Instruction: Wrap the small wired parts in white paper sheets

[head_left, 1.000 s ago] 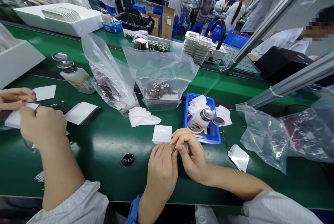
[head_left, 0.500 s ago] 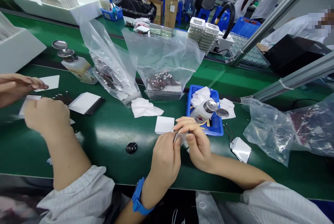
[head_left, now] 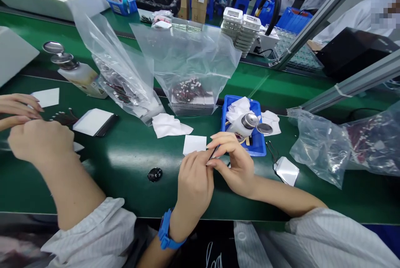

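Lower ctr of frame | L hand [head_left: 196,182] & R hand [head_left: 236,166] pinching thin dark pc [head_left: 213,152] btwn them | white square [head_left: 194,144] just beyond

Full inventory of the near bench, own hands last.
Tray: one, blue, right of centre.
Bottles: two, white, left and in tray.
Bags: at least three, clear, back and right.
Wipes: at least three, white, centre and tray.
Square piece: one, white, centre.
Stack: one, white-topped, left.
Leads: several, dark, left.
Loose pieces: at least two, white, left.
Lump: one, black, front centre.
Leaded piece: at least one, white, right.
Co-worker's hands: two, bare, left.
Strip: one, dark, centre.
Left hand: one, bare, at strip.
Right hand: one, bare, at strip.
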Demonstrator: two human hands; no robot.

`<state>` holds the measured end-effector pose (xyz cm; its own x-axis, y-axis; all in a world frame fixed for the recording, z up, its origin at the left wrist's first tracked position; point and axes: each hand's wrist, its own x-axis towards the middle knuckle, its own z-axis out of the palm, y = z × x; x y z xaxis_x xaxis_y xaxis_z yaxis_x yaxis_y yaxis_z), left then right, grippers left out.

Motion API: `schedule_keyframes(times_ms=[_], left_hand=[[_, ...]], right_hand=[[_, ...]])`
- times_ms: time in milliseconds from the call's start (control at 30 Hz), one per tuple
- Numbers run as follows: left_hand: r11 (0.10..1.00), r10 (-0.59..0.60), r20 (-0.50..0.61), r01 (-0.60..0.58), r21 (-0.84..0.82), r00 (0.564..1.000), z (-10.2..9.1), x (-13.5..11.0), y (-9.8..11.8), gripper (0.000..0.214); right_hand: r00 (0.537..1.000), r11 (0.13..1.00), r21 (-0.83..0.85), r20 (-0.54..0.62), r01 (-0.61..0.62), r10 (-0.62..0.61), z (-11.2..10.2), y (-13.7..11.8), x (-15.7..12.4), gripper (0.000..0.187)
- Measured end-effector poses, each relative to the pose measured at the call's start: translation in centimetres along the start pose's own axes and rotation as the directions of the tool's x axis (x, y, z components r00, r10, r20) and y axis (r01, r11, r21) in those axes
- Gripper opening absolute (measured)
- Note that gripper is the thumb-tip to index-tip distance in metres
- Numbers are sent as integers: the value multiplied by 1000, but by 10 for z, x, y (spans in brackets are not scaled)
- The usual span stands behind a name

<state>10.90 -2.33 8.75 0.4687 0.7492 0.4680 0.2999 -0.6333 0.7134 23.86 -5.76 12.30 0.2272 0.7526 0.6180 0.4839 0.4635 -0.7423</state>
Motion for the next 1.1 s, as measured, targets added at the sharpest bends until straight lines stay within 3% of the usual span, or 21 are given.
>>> schedule_keyframes(times_ms=[167, 600, 1100], left_hand=[[996, -66, 15, 67, -61, 998, 1, -2, -4, 25], [995, -53, -51, 48, -85, 997, 2, -4, -10, 24], [991, -126, -107, 120, -57, 986, -1, -12, -4, 29]], right_hand=[[1000, 1000, -2, 7, 7, -7, -1, 0, -1, 8], [999, 996, 84, 33, -38, 35, -1, -4, -1, 9], [978, 959, 199, 0, -203, 208, 1, -3, -2, 12]])
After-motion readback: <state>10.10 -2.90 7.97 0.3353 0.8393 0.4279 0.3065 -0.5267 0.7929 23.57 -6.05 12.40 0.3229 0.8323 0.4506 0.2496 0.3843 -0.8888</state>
